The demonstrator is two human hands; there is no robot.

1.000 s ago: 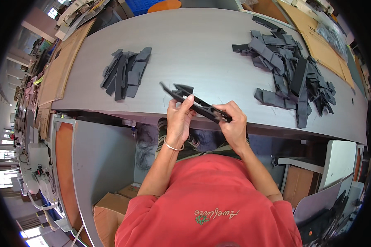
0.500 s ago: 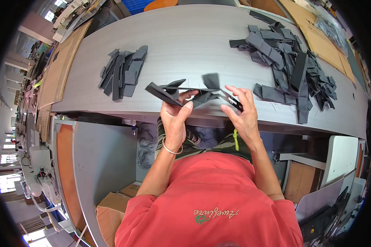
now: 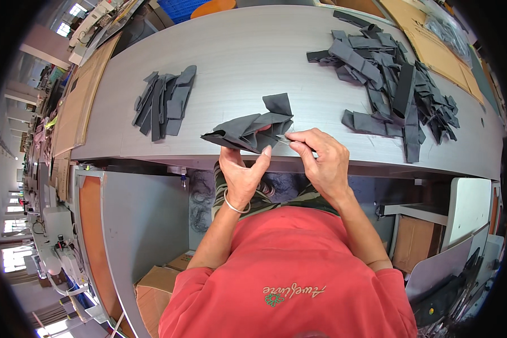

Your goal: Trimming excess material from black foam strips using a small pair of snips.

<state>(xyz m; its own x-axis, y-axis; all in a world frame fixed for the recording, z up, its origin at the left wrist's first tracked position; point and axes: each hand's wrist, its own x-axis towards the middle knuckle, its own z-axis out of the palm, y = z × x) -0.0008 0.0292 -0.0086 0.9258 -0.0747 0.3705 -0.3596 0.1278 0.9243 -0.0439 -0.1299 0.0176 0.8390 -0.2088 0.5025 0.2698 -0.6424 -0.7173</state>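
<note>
Over the near edge of the table, my left hand (image 3: 242, 176) grips a folded dark grey fabric piece (image 3: 242, 127) from below, its thumb on the near side. The far right end of the cloth stands up as a flap. My right hand (image 3: 325, 160) is closed around a small pair of thread snips (image 3: 284, 139). Only the metal blades show, touching the right side of the cloth; the handles are hidden in my fingers. To the left lies a small row of similar grey fabric pieces (image 3: 166, 101).
A large loose heap of dark grey fabric pieces (image 3: 372, 73) covers the table's right side. Cardboard sheets (image 3: 87, 98) lie along the left edge. A blue crate (image 3: 180, 8) and an orange round seat (image 3: 213, 7) are beyond the far edge. Cardboard boxes (image 3: 155, 290) stand below at left.
The fabric piece has turned and spread, showing more of its broad side. My right hand has moved left and inward, bringing the snips' blades against the cloth; the handles are now covered.
</note>
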